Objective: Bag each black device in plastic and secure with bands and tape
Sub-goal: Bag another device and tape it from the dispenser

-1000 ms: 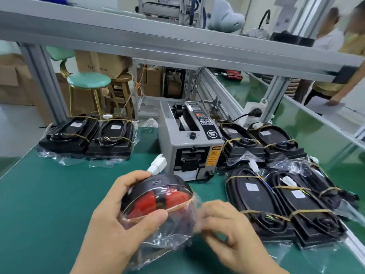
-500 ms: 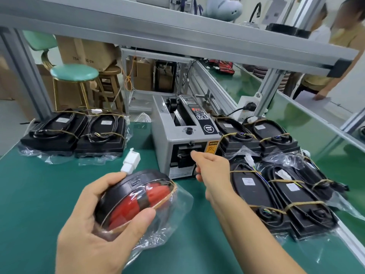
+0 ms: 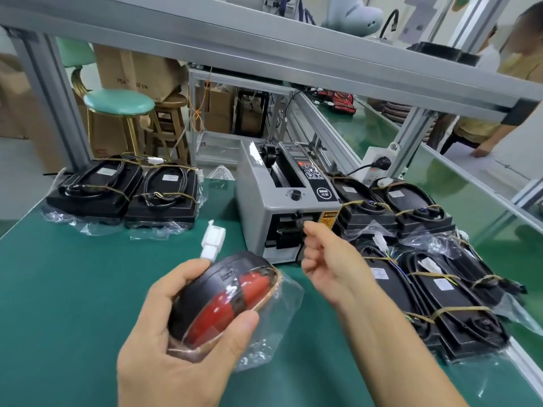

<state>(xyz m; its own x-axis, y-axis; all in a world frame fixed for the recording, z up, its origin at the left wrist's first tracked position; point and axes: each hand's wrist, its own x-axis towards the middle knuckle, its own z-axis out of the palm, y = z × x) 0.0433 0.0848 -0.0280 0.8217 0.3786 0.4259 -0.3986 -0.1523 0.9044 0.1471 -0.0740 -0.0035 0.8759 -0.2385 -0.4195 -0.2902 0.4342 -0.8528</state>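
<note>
Two hands work above a green table (image 3: 58, 289). The left hand (image 3: 179, 342) grips a round black device (image 3: 223, 298) with a red face, thumb across the front and fingers curled round the back, holding it up off the table in the lower middle of the view. This device sits inside a clear plastic bag (image 3: 279, 312), whose loose end bunches out to the right, and a tan rubber band (image 3: 271, 286) runs round its rim. A white plug (image 3: 213, 240) sticks up from the top of the device, outside the fingers.

The right hand (image 3: 332, 259) is at the front slot of a grey tape dispenser (image 3: 282, 207), fingers curled with thumb and forefinger drawn together at the slot; whether they pinch a strip of tape I cannot tell, since nothing clear shows between them.

Two bagged black devices (image 3: 129, 189) lie side by side at the back left of the table, each in its own clear bag with cable coiled on top and tan bands across it. To the right of the dispenser lies a larger group of bagged devices (image 3: 440, 277), at least five, packed close and overlapping, each banded; the exact count is hard to settle where the bags overlap.

One green stool (image 3: 119, 104) and one wooden stool (image 3: 173, 118) stand beyond the table, with cardboard boxes (image 3: 132, 69) behind them. Another person (image 3: 511, 83) stands at the far right.
</note>
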